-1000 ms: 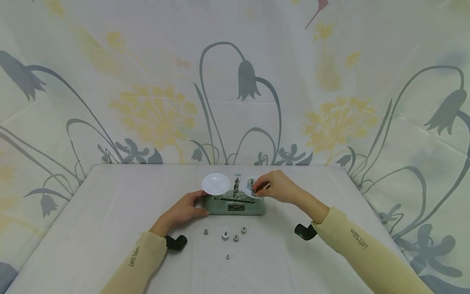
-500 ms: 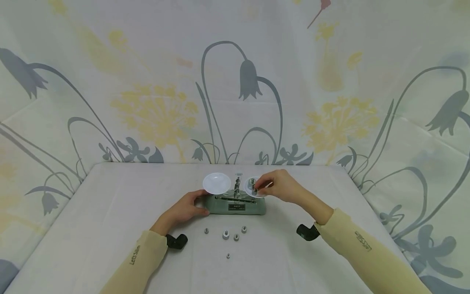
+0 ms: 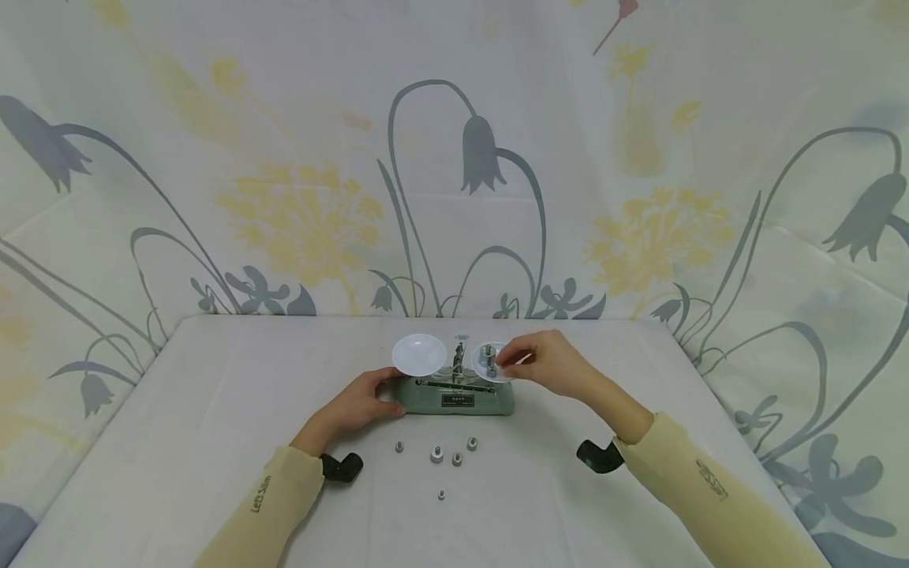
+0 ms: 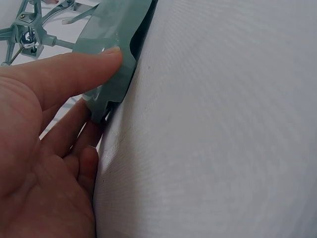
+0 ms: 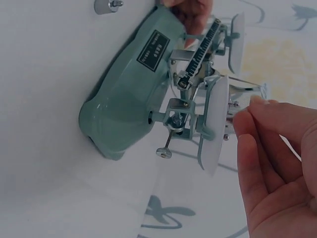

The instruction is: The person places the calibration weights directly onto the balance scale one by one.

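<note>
A green balance scale stands on the white-covered table. My left hand grips its left end, with the thumb on the front face and fingers behind. The white left pan holds nothing. On the right pan stand a larger metal weight and a smaller one in front of it. My right hand is just right of these weights, thumb and forefinger close together over the pan's edge. Nothing shows between those fingers in the right wrist view, where the pan partly hides the weights.
Several loose metal weights lie in front of the scale, among them a larger one and a tiny one nearest me. A flower-patterned curtain hangs behind the table. Black wrist cameras stick out beside the sleeves.
My right hand has set the smaller weight on the right pan, let go and moved slightly right. The left hand has kept its hold on the scale.
</note>
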Demonstrator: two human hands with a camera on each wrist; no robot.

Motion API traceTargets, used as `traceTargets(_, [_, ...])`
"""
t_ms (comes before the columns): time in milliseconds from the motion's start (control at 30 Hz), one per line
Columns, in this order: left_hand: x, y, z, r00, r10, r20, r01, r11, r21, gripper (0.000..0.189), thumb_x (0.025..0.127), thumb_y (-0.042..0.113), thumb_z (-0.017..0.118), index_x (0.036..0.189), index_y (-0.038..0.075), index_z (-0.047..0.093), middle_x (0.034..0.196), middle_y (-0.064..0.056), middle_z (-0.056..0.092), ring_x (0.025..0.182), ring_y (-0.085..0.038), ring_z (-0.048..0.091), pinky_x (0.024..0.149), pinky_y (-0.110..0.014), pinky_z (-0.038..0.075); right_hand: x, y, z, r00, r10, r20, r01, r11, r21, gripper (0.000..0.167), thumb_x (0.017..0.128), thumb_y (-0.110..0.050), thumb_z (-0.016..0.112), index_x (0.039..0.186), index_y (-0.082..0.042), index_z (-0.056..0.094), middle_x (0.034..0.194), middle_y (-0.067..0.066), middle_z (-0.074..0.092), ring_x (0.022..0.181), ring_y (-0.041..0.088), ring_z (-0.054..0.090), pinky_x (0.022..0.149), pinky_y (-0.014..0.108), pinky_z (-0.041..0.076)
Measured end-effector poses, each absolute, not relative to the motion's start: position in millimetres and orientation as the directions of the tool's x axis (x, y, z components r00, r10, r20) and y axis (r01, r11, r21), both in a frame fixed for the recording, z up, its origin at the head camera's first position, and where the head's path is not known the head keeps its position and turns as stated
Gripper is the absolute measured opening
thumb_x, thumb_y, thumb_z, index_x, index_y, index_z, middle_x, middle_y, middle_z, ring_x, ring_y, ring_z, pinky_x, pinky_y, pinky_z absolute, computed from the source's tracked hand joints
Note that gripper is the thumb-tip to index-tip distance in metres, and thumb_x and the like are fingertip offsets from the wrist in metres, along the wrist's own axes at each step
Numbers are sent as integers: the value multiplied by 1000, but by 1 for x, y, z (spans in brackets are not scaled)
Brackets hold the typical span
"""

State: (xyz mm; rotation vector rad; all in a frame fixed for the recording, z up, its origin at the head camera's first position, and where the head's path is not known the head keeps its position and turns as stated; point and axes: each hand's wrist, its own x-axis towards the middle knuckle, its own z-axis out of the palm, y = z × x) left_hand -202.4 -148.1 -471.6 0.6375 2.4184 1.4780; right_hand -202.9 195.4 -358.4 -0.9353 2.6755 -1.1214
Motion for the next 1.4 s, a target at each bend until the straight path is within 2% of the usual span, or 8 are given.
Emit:
traceTargets(500, [-203,-148,-474,-876,480,39,249,383,890,65,81,6,79,139,-3,52,145,-17,51,143,-37,33,117,-53,23,-179,193,-367,-821,-556,131,-444,477,-759,15,87,-2,75,102,-4,76,97,7,74,85,17,69,74,28,58])
traceTargets(833, [-203,-149,-473,-877,480,34,250,395,884,65,82,5,78,141,-1,51,146,-17,50,143,-37,32,117,-53,23,-159,186,-378,-791,-585,180,-471,393,-790,14,89,-1,73,100,-8,76,99,11,73,88,15,69,75,29,59])
traceTargets(1033, [-203,-148,-472,-876,482,32,248,393,886,65,82,5,78,141,-2,51,146,-17,49,143,-38,32,117,-53,23,-150,181,-396,-761,-615,207,-494,342,-799,14,88,-1,73,101,-8,76,98,9,73,89,15,69,77,30,59])
traceTargets(1233, [-202,-147,-470,-884,468,9,228,414,881,66,82,5,78,141,0,51,146,-16,49,144,-36,32,118,-52,23,-147,178,-418,-781,-602,168,-453,359,-816,14,88,-3,74,102,-4,75,98,1,73,90,11,68,77,29,58])
traceTargets(1400, [-201,-146,-469,-886,464,-1,214,410,887,67,81,5,78,142,0,51,147,-15,49,144,-35,31,118,-51,23,-147,175,-434,-793,-591,149,-422,356,-834,15,86,0,75,101,-4,76,97,2,73,90,16,68,76,29,58])
